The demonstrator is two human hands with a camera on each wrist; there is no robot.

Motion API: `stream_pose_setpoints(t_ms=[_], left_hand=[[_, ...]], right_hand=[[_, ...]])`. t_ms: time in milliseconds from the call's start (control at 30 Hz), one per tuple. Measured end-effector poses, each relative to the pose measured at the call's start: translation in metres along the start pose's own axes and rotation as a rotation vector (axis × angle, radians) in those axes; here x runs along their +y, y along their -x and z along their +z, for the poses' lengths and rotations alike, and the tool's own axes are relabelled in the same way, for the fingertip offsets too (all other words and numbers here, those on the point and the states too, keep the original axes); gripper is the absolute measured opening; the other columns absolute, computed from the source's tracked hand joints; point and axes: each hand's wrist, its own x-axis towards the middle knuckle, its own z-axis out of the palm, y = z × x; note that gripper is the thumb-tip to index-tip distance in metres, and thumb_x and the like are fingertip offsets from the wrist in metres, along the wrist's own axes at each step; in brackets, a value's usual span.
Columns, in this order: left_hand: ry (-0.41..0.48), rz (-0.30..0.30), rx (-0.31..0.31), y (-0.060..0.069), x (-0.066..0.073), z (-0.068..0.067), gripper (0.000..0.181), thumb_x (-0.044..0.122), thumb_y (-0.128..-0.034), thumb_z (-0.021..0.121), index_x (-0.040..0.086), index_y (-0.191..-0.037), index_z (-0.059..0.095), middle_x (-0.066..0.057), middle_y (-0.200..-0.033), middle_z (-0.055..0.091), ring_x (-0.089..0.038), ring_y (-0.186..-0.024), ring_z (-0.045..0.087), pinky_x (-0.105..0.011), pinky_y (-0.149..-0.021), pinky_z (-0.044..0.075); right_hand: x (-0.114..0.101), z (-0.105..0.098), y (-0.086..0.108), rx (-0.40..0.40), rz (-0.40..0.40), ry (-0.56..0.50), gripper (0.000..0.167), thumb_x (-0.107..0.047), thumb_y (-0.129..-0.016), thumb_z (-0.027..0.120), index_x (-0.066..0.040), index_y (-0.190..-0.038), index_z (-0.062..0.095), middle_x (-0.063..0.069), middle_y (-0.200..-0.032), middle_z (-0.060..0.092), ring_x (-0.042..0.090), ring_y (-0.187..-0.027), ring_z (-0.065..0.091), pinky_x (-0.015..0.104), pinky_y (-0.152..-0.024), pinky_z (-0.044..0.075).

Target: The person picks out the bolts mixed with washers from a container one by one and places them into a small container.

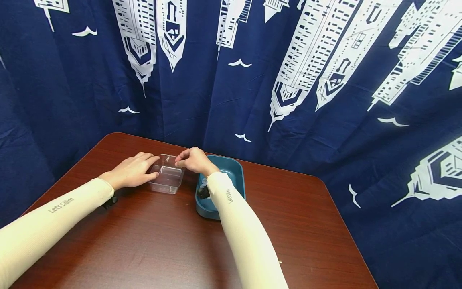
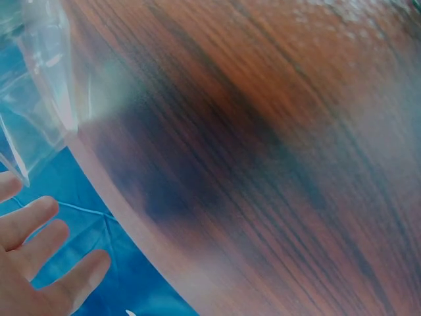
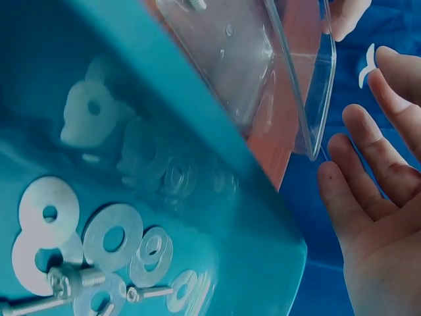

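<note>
A clear plastic container (image 1: 167,188) sits on the table between my hands. At its left side my left hand (image 1: 133,170) rests with fingers spread, the fingertips touching or very near the rim. My right hand (image 1: 196,161) is over the container's right edge, its thumb and index finger close together. In the right wrist view the right hand's fingers (image 3: 368,141) are loosely bent, and I see nothing between them. Right of the container, under my right wrist, stands a blue tray (image 1: 236,172). Flat metal washers (image 3: 49,204) and several bolts (image 3: 82,280) lie in it.
A small metal piece (image 3: 197,4) shows through the clear container in the right wrist view. The brown wooden table (image 1: 144,241) runs back to a dark blue curtain (image 1: 202,100) with white printed buildings. Dark wrist cameras hang below both sleeves.
</note>
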Motion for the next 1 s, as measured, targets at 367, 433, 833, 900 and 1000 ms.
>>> stream_pose_setpoints(t_ms=[367, 433, 833, 900, 1000], left_hand=[[-0.007, 0.014, 0.019, -0.002, -0.002, 0.001, 0.063, 0.035, -0.0928, 0.066, -0.003, -0.141, 0.053, -0.026, -0.139, 0.053, -0.042, -0.131, 0.047, -0.061, -0.104, 0.043], [-0.011, 0.014, 0.025, -0.002, -0.001, 0.0, 0.062, 0.034, -0.0923, 0.066, -0.003, -0.14, 0.054, -0.026, -0.138, 0.054, -0.042, -0.13, 0.048, -0.06, -0.103, 0.043], [-0.03, 0.036, 0.051, -0.009, 0.008, -0.006, 0.056, 0.033, -0.09, 0.067, -0.001, -0.134, 0.06, -0.023, -0.135, 0.057, -0.04, -0.129, 0.049, -0.061, -0.101, 0.044], [-0.034, 0.044, 0.056, -0.01, 0.01, -0.006, 0.055, 0.032, -0.0899, 0.066, 0.0, -0.134, 0.061, -0.022, -0.135, 0.057, -0.04, -0.128, 0.049, -0.061, -0.1, 0.044], [-0.037, 0.051, 0.064, -0.012, 0.013, -0.007, 0.054, 0.032, -0.0898, 0.066, 0.001, -0.134, 0.061, -0.021, -0.135, 0.057, -0.039, -0.129, 0.05, -0.06, -0.099, 0.045]], right_hand=[[0.006, -0.01, 0.007, 0.009, 0.005, -0.027, 0.008, -0.021, -0.087, 0.078, -0.016, -0.093, 0.079, -0.005, -0.089, 0.073, 0.011, -0.083, 0.058, 0.023, -0.07, 0.046], [0.008, -0.012, 0.009, 0.007, 0.005, -0.031, 0.008, -0.021, -0.087, 0.078, -0.015, -0.093, 0.079, -0.005, -0.089, 0.074, 0.011, -0.083, 0.058, 0.023, -0.071, 0.047], [0.017, -0.025, 0.018, 0.006, 0.013, -0.029, 0.009, -0.021, -0.089, 0.075, -0.015, -0.096, 0.078, -0.004, -0.094, 0.074, 0.012, -0.087, 0.06, 0.024, -0.077, 0.049], [0.018, -0.027, 0.019, 0.008, 0.012, -0.023, 0.01, -0.021, -0.089, 0.075, -0.015, -0.097, 0.078, -0.004, -0.095, 0.074, 0.012, -0.088, 0.06, 0.024, -0.077, 0.049], [0.019, -0.029, 0.021, 0.014, 0.015, -0.013, 0.011, -0.021, -0.089, 0.075, -0.015, -0.098, 0.078, -0.003, -0.096, 0.074, 0.012, -0.088, 0.061, 0.024, -0.075, 0.048]])
